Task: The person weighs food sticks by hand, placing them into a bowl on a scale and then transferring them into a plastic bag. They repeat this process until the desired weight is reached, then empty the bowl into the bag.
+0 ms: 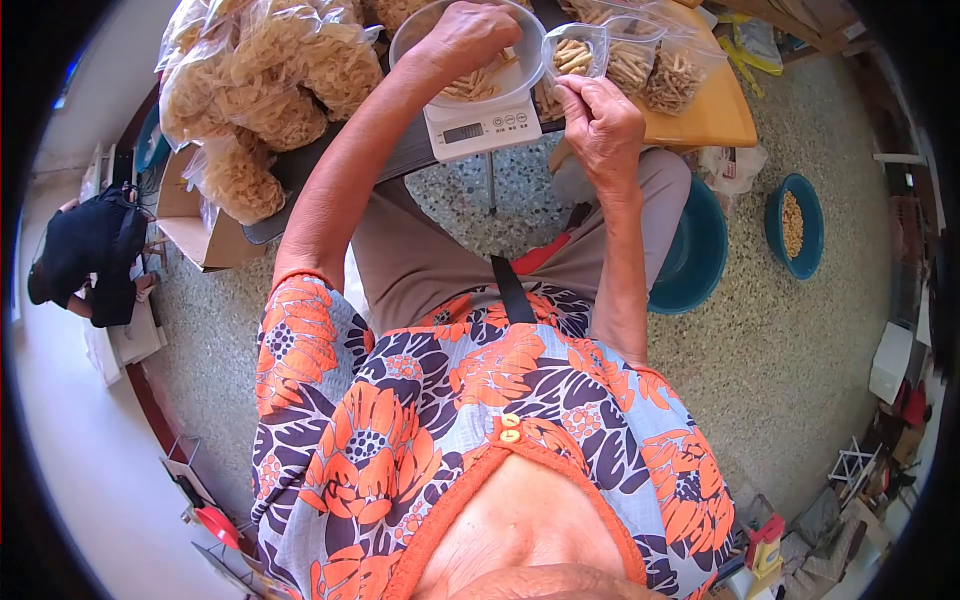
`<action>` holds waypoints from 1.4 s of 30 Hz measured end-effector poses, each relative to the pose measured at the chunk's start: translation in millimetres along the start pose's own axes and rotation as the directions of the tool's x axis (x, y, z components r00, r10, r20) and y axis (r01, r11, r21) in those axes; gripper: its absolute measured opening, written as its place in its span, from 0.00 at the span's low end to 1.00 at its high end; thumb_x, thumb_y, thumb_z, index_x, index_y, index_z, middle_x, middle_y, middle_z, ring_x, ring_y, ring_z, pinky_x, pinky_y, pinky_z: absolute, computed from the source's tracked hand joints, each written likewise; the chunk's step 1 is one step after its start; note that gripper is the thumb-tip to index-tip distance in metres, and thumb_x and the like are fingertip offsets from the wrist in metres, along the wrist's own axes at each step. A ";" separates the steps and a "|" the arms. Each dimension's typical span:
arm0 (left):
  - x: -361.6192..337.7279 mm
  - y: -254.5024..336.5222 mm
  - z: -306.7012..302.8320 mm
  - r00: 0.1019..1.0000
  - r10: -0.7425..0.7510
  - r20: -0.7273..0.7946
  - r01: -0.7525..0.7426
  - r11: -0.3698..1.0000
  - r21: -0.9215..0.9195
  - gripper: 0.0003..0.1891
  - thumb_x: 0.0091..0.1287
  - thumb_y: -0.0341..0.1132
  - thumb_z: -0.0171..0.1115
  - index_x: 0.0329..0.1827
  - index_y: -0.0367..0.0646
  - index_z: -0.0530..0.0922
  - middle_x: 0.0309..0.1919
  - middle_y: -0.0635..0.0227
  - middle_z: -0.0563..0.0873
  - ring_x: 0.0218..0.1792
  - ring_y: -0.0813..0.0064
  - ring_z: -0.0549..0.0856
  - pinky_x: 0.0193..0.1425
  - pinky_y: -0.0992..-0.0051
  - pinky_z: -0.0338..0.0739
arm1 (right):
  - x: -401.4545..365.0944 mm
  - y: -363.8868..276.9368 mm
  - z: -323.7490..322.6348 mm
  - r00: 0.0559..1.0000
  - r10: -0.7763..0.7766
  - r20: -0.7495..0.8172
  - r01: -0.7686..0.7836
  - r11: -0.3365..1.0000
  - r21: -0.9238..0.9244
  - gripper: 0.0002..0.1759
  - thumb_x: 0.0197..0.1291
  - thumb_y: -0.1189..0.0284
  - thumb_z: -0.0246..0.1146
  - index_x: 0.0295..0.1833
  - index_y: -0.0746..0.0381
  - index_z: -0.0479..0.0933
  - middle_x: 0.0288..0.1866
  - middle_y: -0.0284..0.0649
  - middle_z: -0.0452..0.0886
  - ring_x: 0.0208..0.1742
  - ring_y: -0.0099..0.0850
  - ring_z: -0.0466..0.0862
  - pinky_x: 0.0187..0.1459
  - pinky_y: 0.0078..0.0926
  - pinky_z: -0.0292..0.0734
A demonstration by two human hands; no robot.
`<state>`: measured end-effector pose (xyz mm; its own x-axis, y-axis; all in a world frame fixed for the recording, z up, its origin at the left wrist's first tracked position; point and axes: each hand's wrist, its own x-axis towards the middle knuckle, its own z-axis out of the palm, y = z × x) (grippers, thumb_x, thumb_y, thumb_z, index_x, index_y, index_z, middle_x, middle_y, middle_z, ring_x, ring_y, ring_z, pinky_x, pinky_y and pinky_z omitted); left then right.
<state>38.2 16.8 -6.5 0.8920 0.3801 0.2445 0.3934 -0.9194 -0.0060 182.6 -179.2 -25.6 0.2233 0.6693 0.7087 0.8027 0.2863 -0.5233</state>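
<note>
The head view shows my left arm angling forward and inward, its wrist over the near side of the clear bowl [408, 40] and my left hand [474, 38] bent down inside the rim. Those fingertips are partly hidden, so I cannot tell whether they grip a piece. My right forearm runs nearly straight ahead; my right hand [606, 125] pinches the near edge of a small clear plastic bag [576, 50] between thumb and fingers.

The bowl sits on the white digital scale [483, 130], whose front reaches the dark tabletop's [400, 143] near edge. Filled bags [270, 95] crowd the left side, and bags of sticks [678, 75] stand just beside my pinched one, on the right. Open room lies toward my lap.

The small bag's long axis is hard to tell; its short tan sticks [573, 57] lie mostly crosswise.
</note>
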 end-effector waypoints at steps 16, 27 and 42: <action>-14.3 -0.5 -30.5 0.984 -0.126 -0.125 0.096 0.970 -0.222 0.12 0.67 0.37 0.74 0.49 0.43 0.88 0.39 0.63 0.91 0.41 0.63 0.91 0.44 0.64 0.85 | 0.2 -0.8 3.5 0.999 -0.034 0.002 0.034 0.999 -0.012 0.07 0.63 0.73 0.72 0.46 0.62 0.89 0.43 0.46 0.91 0.43 0.44 0.91 0.46 0.37 0.87; -19.3 28.3 -54.8 0.874 -0.189 0.447 0.428 -0.133 -0.894 0.10 0.68 0.37 0.78 0.41 0.40 0.89 0.24 0.70 0.89 0.22 0.89 0.84 0.20 0.87 0.70 | 0.9 -2.7 2.7 1.000 -0.014 -0.004 0.014 0.999 0.034 0.07 0.63 0.73 0.73 0.44 0.63 0.89 0.42 0.46 0.91 0.42 0.44 0.91 0.45 0.36 0.87; -4.0 47.0 -57.8 0.808 -0.424 -0.410 0.112 0.793 -0.599 0.05 0.57 0.27 0.72 0.35 0.38 0.86 0.31 0.53 0.89 0.35 0.57 0.90 0.42 0.61 0.83 | 0.0 0.8 -0.8 1.000 -0.009 -0.027 0.010 0.999 0.033 0.07 0.62 0.73 0.74 0.44 0.62 0.89 0.42 0.46 0.90 0.43 0.44 0.91 0.45 0.36 0.87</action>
<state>40.3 -33.8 48.2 0.4626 0.6548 0.5977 0.2782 -0.7473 0.6034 183.6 -179.5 -25.6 0.2309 0.6479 0.7259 0.7861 0.3154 -0.5316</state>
